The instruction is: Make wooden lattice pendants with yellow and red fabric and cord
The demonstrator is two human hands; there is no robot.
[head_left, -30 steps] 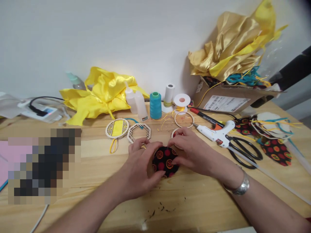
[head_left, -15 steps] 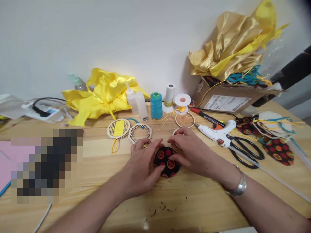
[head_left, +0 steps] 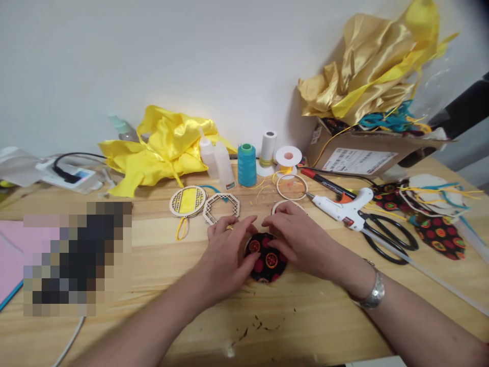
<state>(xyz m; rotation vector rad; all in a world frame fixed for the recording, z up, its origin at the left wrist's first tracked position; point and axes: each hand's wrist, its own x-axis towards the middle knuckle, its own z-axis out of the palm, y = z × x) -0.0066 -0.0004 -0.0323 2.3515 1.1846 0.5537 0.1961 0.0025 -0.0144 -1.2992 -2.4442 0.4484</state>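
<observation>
A round piece of black fabric (head_left: 269, 262) with red dots and orange ring patterns lies on the table before me. My left hand (head_left: 231, 252) has its thumb on the fabric's left part and its fingers curled around the far left edge. From the right, my right hand (head_left: 294, 237) touches the far right edge with thumb and bent fingers. Fingertips of both hands nearly meet behind the cloth, and what they pinch there is partly hidden. Just past my right hand, a pale wooden ring (head_left: 280, 206) shows in part.
Beyond are a lattice octagon (head_left: 211, 219), a lattice disc (head_left: 174, 204), a thin hoop (head_left: 278, 188) and teal thread (head_left: 247, 171). On the right lie a glue gun (head_left: 342, 211), black-handled scissors (head_left: 393, 234) and a cardboard box (head_left: 321, 148). Yellow satin (head_left: 153, 158) is heaped behind.
The fabric's edge looks rounder and flatter, and slightly more of its front shows. My thumbs and fingers have shifted a little on it. The whole view has moved slightly.
</observation>
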